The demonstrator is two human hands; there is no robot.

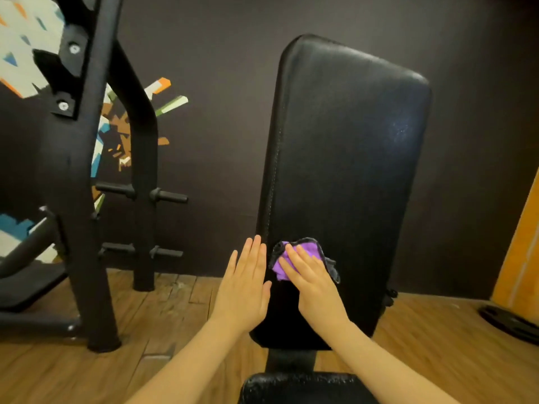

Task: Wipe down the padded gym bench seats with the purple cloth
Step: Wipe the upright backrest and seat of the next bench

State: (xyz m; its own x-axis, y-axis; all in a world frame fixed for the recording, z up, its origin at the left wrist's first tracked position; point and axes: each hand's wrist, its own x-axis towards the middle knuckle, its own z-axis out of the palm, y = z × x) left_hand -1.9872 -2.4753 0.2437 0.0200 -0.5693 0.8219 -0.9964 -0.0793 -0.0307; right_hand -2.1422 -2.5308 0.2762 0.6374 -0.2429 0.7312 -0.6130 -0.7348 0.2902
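Fingers of right hand (309,275) lie flat, pressing cloth (297,258) onto low left part of backrest (344,170); no pinch on it. Left hand (245,284) is flat and relaxed against the pad's left edge, holding nothing. Risk: cloth is bunched, so contact patch is small and strokes could leave gaps. With no grip, fingers could slide off it. Near seat (303,386) looks unwiped. Rack (87,170) left, well apart.

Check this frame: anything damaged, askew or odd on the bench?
One thing: a pale, scuffed-looking patch on the upper right of the back pad, well above the purple cloth; wear or glare, cannot tell. Nothing else stands out.
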